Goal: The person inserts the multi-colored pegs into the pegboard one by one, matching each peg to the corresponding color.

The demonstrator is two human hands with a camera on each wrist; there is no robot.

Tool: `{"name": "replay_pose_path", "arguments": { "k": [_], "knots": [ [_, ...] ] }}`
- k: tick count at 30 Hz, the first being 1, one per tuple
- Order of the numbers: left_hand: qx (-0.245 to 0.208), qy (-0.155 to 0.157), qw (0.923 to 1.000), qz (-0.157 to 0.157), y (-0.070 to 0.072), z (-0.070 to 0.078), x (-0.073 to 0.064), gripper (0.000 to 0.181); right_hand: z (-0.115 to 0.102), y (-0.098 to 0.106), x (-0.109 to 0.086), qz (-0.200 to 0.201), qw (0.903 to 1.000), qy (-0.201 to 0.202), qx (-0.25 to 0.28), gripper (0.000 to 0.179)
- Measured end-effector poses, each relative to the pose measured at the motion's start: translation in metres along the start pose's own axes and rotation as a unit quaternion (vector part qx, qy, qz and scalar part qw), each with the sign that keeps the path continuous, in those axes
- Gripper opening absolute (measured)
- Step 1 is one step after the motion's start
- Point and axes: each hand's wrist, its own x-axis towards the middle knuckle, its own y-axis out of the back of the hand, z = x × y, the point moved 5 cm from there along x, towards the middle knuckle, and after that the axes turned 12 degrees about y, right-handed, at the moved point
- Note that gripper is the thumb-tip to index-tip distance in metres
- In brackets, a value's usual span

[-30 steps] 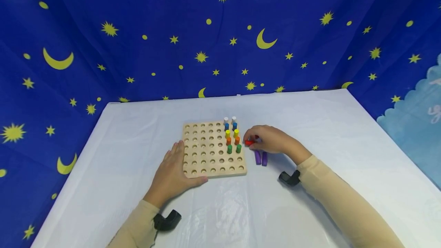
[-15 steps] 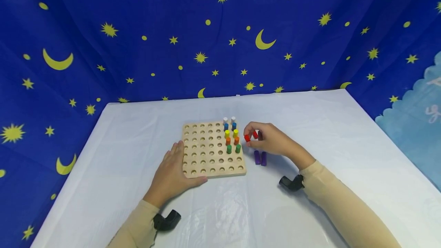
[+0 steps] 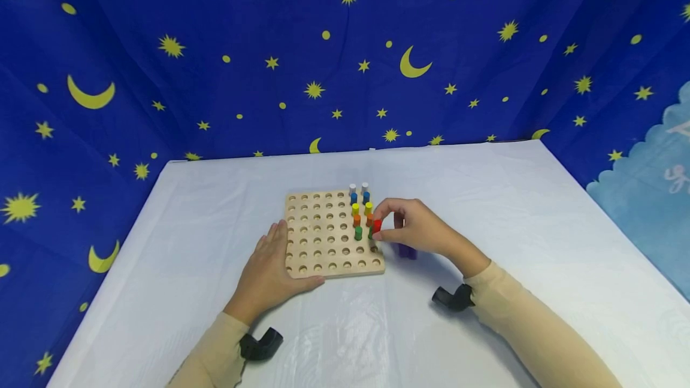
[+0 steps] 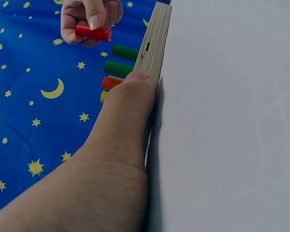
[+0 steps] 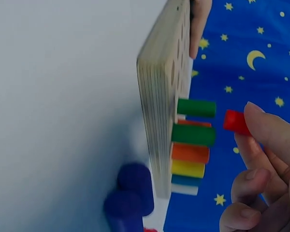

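In the head view my right hand pinches a red peg between thumb and fingertip, over the right edge of the wooden pegboard. The right wrist view has the red peg apart from the green pegs that stand in the board. My left hand rests against the board's left side, its thumb along the front edge. Pairs of white, blue, yellow, orange and green pegs fill holes at the right. My right hand partly covers the rear green one.
Two purple pegs lie on the white table right of the board, partly behind my right hand. A red bit shows at the lower edge of the right wrist view. A blue star-patterned cloth hangs behind the table.
My right hand has lifted the red peg from beside the board and carried it left to the board's right edge, turning it upright. The left hand has stayed in place.
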Motion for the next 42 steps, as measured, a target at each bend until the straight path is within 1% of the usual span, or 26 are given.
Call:
{"name": "replay_pose_path", "arguments": {
  "k": [4,7,14,16,25,29,34,42],
  "knots": [
    [0.001,0.001,1.0000,0.000,0.000,0.000,0.000,0.146,-0.004,-0.008,0.002,-0.012,0.9997,0.021,0.001,0.021],
    [0.001,0.001,1.0000,0.000,-0.001,-0.001,0.001,0.146,-0.005,-0.014,0.003,-0.023,0.9994,0.024,-0.008,0.021],
    [-0.002,0.001,1.0000,-0.002,-0.001,0.000,0.000,0.146,-0.008,-0.026,0.006,-0.054,0.9951,0.020,-0.081,0.022],
    [-0.002,0.002,1.0000,-0.004,0.000,0.000,0.000,0.146,-0.009,-0.029,0.007,-0.058,0.9939,0.022,-0.092,0.021],
    [0.000,0.002,1.0000,-0.003,0.000,0.000,0.000,0.146,-0.012,-0.032,0.011,-0.071,0.9904,0.034,-0.114,0.019],
    [0.001,0.004,1.0000,-0.005,0.000,0.000,0.001,0.146,-0.013,-0.033,0.011,-0.079,0.9897,0.037,-0.114,0.020],
    [0.003,0.005,1.0000,-0.006,0.000,0.000,0.001,0.146,-0.013,-0.034,0.012,-0.080,0.9885,0.039,-0.123,0.020],
    [0.004,0.001,1.0000,-0.003,-0.001,-0.001,0.001,0.147,-0.009,-0.040,0.013,-0.094,0.9822,0.050,-0.155,0.016]
  ]
}}
